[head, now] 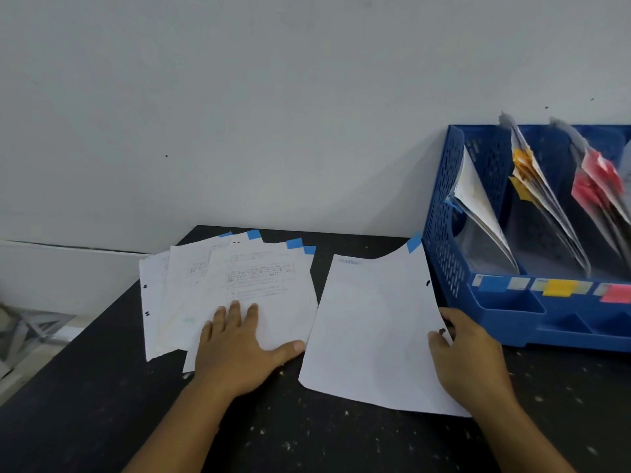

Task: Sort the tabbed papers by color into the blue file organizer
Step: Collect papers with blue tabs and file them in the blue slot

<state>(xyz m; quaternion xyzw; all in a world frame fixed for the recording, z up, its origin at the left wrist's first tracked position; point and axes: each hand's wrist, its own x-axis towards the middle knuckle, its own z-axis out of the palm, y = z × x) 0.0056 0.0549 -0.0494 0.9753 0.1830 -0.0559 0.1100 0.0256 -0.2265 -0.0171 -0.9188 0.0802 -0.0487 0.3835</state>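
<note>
- I have one blue-tabbed sheet (372,329) pinched at its right edge by my right hand (473,356), thumb on top and fingers curled under; the sheet's far corners curl up off the counter (307,438), its blue tab (414,243) at the top corner nearest the organizer.
- To the left of that hand, my left hand (239,349) lies flat with straight fingers spread, pressing down on the fanned pile of papers (225,295). It grips nothing.
- The pile's tabs that I can see, along its far edge, are all blue.
- Just beyond and to the right of my right hand stands the blue file organizer (444,240). Its left slot holds a few blue-tabbed sheets (473,192), the middle slot holds yellow-tabbed papers (532,186), and the next holds red-tabbed papers (601,186), with matching colour labels on the front lip.
- Judged risks: a one-edge pinch leaves the sheet floppy, so it may fold or catch on the organizer's wall when lifted toward the left slot.
- The leaning sheets already there narrow the opening; a careless entry could crumple them or slide into the yellow slot.
- If my left hand lifts early, the loose fan may slip off the counter's left edge.
</note>
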